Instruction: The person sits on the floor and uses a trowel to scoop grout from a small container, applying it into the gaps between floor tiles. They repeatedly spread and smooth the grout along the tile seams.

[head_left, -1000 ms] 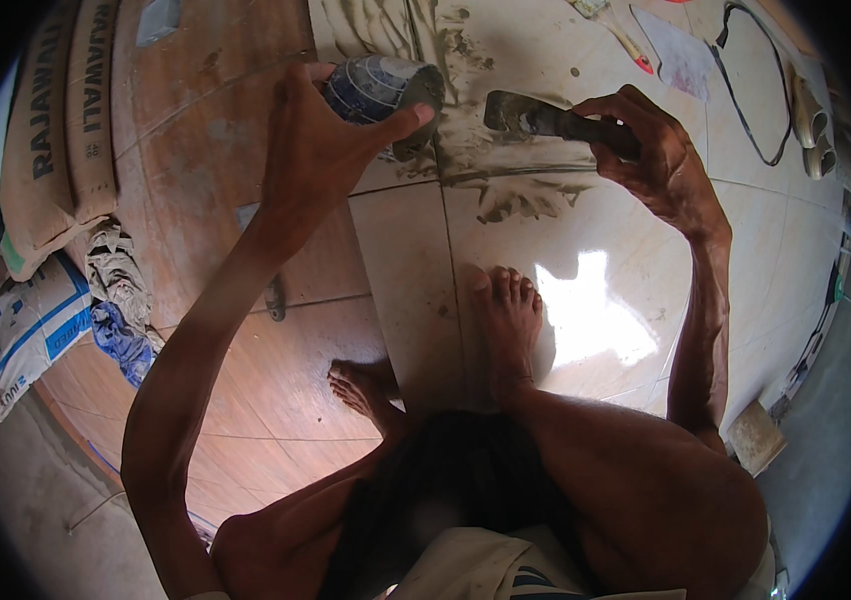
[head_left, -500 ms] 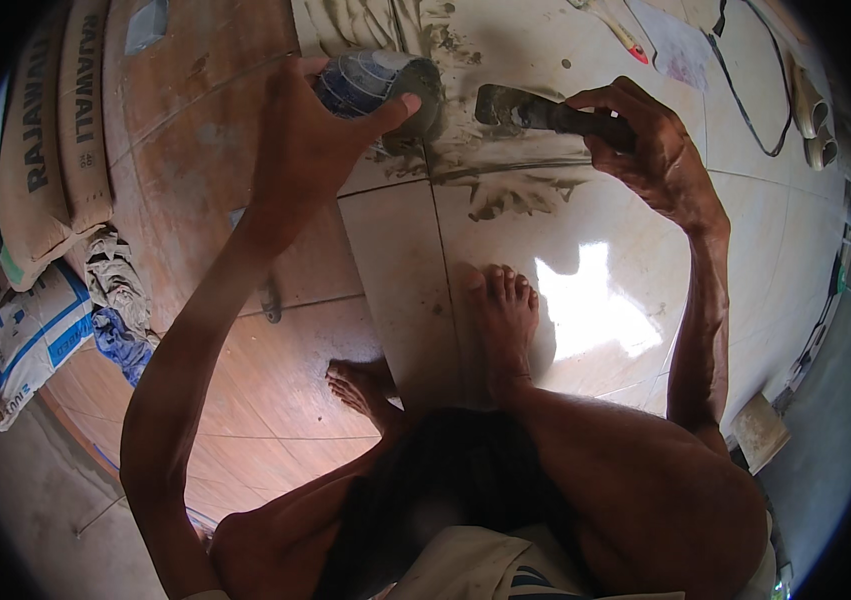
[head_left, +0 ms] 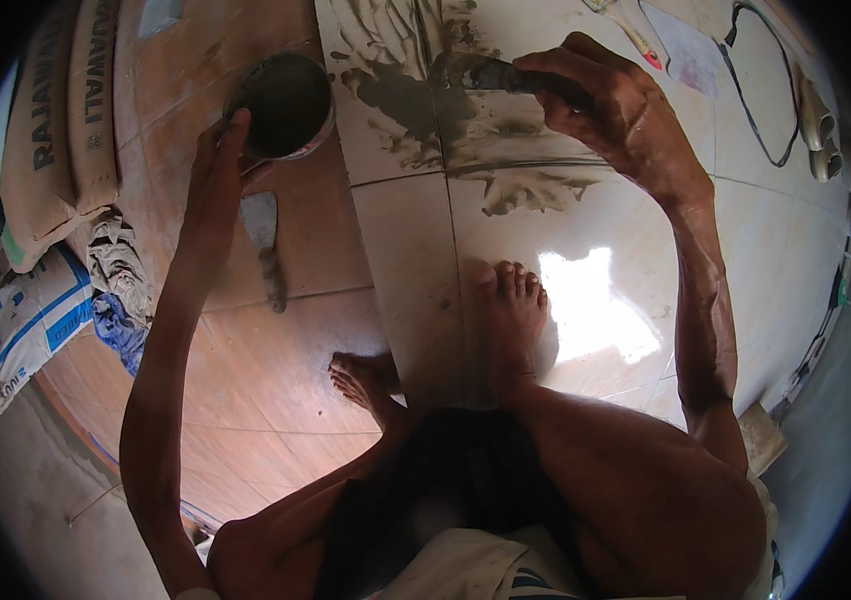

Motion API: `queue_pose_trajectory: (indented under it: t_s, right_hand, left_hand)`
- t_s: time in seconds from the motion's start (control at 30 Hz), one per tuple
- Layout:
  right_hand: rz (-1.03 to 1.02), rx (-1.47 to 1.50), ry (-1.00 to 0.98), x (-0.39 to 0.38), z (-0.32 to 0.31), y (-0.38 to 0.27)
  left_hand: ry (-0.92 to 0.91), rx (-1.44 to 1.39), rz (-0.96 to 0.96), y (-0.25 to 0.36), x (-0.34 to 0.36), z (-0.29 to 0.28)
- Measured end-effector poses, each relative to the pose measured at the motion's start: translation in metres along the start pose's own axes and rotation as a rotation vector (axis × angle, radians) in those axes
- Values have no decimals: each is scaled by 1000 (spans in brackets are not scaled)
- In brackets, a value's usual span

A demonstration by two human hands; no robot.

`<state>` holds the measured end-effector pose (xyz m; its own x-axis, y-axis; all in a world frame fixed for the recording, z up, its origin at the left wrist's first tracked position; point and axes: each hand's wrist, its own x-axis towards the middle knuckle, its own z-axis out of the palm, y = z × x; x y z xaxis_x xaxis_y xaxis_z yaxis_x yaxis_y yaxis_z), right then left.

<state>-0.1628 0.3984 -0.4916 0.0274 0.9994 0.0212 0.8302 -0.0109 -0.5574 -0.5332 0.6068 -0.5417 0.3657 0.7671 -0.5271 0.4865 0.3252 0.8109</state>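
Note:
My left hand is closed on the rim of a round tub with dark grey paste inside, its mouth facing up over the reddish tiles at the left. In my right hand is a dark, paste-stained scraper, its blade down at wet grey grout on the pale tiles. The grout spreads across the joint lines, with thin smears around it. Just below the tub lies a putty knife on the reddish tiles.
Large brown paper sacks and a white-blue sack stand at the left, beside crumpled cloths. A brush, a black strap and sandals lie at the far right. My bare feet rest on the tiles.
My left hand has swung left with the tub, which was tipped over the pale tiles and now faces up. A grout puddle shows there. My right hand has moved the scraper left and farther away.

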Motion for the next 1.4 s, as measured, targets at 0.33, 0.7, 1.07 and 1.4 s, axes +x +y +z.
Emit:
queue_pose_trajectory:
  t_s: [0.33, 0.7, 1.07, 1.4]
  right_hand:
    - [-248, -378, 52, 64, 79, -37]
    - [-207, -340, -3, 48, 44, -61]
    - [-148, -287, -140, 36, 30, -71]
    - [-66, -283, -173, 35, 21, -70]
  left_hand:
    - [86, -49, -137, -74, 29, -60]
    - [61, -164, -79, -90, 53, -33]
    - [87, -220, -78, -90, 35, -40]
    - [133, -218, -110, -103, 39, -49]
